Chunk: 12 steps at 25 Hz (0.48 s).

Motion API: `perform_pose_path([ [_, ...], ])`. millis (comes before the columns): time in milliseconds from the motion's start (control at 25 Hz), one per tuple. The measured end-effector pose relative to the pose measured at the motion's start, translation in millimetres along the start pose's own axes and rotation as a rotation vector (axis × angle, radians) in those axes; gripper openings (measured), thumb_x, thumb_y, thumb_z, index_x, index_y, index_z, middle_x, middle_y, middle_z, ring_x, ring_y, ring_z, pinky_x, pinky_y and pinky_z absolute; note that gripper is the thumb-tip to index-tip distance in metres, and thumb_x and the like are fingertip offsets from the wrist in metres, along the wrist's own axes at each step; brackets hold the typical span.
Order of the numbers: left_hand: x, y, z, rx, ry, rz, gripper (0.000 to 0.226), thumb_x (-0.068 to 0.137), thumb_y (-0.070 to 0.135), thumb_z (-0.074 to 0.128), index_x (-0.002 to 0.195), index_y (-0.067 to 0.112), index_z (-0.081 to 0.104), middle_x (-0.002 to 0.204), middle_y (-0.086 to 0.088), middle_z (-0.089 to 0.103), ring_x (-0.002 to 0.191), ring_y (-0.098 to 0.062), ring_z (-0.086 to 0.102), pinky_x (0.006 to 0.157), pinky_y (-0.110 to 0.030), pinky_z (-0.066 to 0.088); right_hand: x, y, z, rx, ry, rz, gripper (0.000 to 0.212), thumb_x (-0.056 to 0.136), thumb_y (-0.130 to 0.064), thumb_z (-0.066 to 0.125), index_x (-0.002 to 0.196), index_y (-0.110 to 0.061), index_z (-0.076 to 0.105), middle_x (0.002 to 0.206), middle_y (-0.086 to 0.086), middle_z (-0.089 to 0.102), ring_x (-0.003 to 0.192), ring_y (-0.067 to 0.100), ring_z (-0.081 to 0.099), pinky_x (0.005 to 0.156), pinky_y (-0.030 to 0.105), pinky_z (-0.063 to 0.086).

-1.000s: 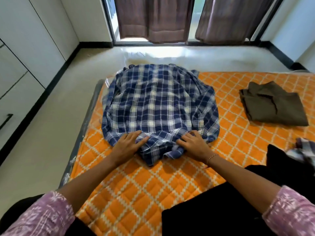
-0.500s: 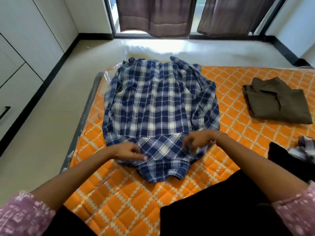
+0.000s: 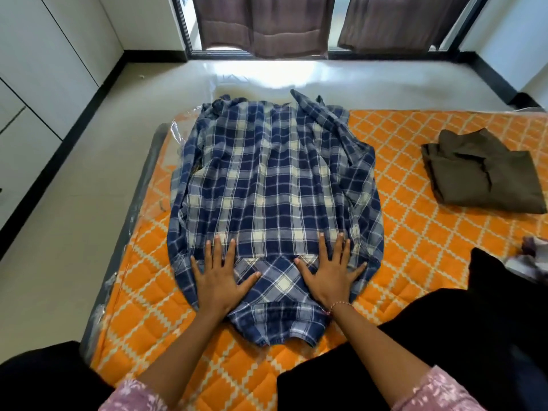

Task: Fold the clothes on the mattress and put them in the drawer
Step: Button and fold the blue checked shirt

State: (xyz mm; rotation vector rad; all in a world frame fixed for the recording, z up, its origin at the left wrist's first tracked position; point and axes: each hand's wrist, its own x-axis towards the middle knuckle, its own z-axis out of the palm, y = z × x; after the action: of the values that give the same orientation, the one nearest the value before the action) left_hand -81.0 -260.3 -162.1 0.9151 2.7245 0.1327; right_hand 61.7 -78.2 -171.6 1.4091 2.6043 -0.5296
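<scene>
A blue and white plaid shirt (image 3: pixel 272 185) lies spread back-up on the orange quilted mattress (image 3: pixel 415 250), its collar nearest me. My left hand (image 3: pixel 218 277) lies flat with fingers spread on the shirt's near left shoulder area. My right hand (image 3: pixel 330 269) presses flat with spread fingers on the near right shoulder area. A folded olive-brown garment (image 3: pixel 480 179) rests on the mattress at the right. The edge of another plaid piece (image 3: pixel 530 256) shows at the far right.
White cabinet drawers (image 3: pixel 26 137) line the left wall. Pale floor (image 3: pixel 74 232) runs between them and the mattress. Brown curtains (image 3: pixel 264 22) hang over the window ahead. My black-clad legs (image 3: pixel 444 336) rest on the mattress's near part.
Both hands went from pinching the shirt near the collar to lying flat and spread on it. The shirt now lies stretched longer and smoother.
</scene>
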Motion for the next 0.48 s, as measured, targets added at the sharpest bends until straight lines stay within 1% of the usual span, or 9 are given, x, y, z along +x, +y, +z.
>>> perform_pose_path([
  [80,-27.4,-2.4,4.8,0.021,-0.019,-0.006,0.106,0.058,0.091,-0.009,0.144,0.03,-0.021,0.153,-0.002,-0.029,0.141,-0.023,-0.029,0.108,-0.056,-0.02,-22.1,8.0,1.6,0.011,-0.065,0.027,0.09,0.075,-0.086,0.018,0.143,-0.041,-0.02,0.148,-0.002,-0.04,0.141,0.022,-0.031,0.102,0.071,-0.014],
  [160,-54.9,-5.6,12.6,0.013,-0.044,-0.025,0.106,0.06,0.091,-0.006,0.144,0.029,-0.023,0.152,-0.002,-0.031,0.14,-0.024,-0.031,0.108,-0.057,-0.019,-44.2,15.7,3.8,0.056,-0.134,0.066,0.092,0.068,-0.09,0.012,0.138,-0.043,-0.024,0.146,-0.002,-0.043,0.14,0.021,-0.033,0.1,0.071,-0.016],
  [200,-64.9,-6.0,15.5,-0.005,-0.053,-0.049,0.106,0.06,0.092,-0.007,0.144,0.029,-0.023,0.152,-0.003,-0.033,0.139,-0.024,-0.032,0.108,-0.057,-0.019,-49.8,19.3,3.2,0.074,-0.116,0.063,0.092,0.067,-0.089,0.009,0.139,-0.041,-0.024,0.147,-0.002,-0.04,0.14,0.021,-0.032,0.1,0.068,-0.019],
  [280,-63.9,-2.2,11.9,-0.023,-0.031,-0.068,0.109,0.058,0.091,-0.016,0.146,0.027,-0.021,0.151,-0.005,-0.033,0.139,-0.022,-0.032,0.109,-0.056,-0.019,-41.9,18.8,-7.3,0.085,0.055,-0.017,0.082,0.081,-0.077,0.01,0.148,-0.034,-0.01,0.156,0.002,-0.023,0.145,0.021,-0.021,0.102,0.06,-0.025],
  [320,-53.8,2.2,6.4,-0.031,0.005,-0.055,0.112,0.057,0.089,-0.022,0.148,0.025,-0.015,0.154,-0.006,-0.028,0.141,-0.022,-0.028,0.11,-0.055,-0.017,-28.4,14.7,-17.6,0.115,0.159,-0.085,0.07,0.092,-0.063,0.017,0.152,-0.028,0.003,0.16,0.004,-0.01,0.147,0.021,-0.012,0.106,0.057,-0.023],
  [360,-36.9,9.5,-1.4,-0.028,0.036,-0.02,0.115,0.057,0.085,-0.028,0.151,0.022,-0.006,0.157,-0.007,-0.019,0.144,-0.022,-0.021,0.111,-0.053,-0.015,-10.0,11.0,-30.7,0.213,0.256,-0.112,0.057,0.101,-0.045,0.027,0.152,-0.022,0.015,0.16,0.008,0.002,0.148,0.024,-0.001,0.114,0.056,-0.013],
  [400,-18.6,17.8,-8.9,-0.005,0.056,0.029,0.114,0.06,0.08,-0.031,0.152,0.021,0.001,0.159,-0.007,-0.011,0.146,-0.022,-0.013,0.113,-0.052,-0.012,9.4,9.7,-44.6,0.351,0.323,-0.065,0.049,0.103,-0.025,0.034,0.15,-0.015,0.025,0.159,0.011,0.012,0.147,0.027,0.009,0.118,0.055,0.004],
  [440,1.7,29.4,-14.2,0.018,0.068,0.081,0.105,0.068,0.076,-0.028,0.153,0.021,0.004,0.16,-0.007,-0.005,0.147,-0.022,-0.008,0.114,-0.05,-0.008,29.5,12.8,-57.7,0.457,0.364,0.031,0.047,0.101,-0.01,0.037,0.148,-0.011,0.03,0.158,0.013,0.018,0.146,0.028,0.016,0.117,0.052,0.018],
  [480,19.9,42.5,-15.7,0.038,0.07,0.136,0.09,0.079,0.071,-0.017,0.153,0.022,0.004,0.161,-0.006,-0.004,0.148,-0.022,-0.006,0.115,-0.05,-0.006,47.6,20.4,-67.7,0.479,0.354,0.143,0.048,0.099,-0.005,0.039,0.146,-0.009,0.033,0.157,0.013,0.021,0.144,0.029,0.019,0.115,0.05,0.024],
])
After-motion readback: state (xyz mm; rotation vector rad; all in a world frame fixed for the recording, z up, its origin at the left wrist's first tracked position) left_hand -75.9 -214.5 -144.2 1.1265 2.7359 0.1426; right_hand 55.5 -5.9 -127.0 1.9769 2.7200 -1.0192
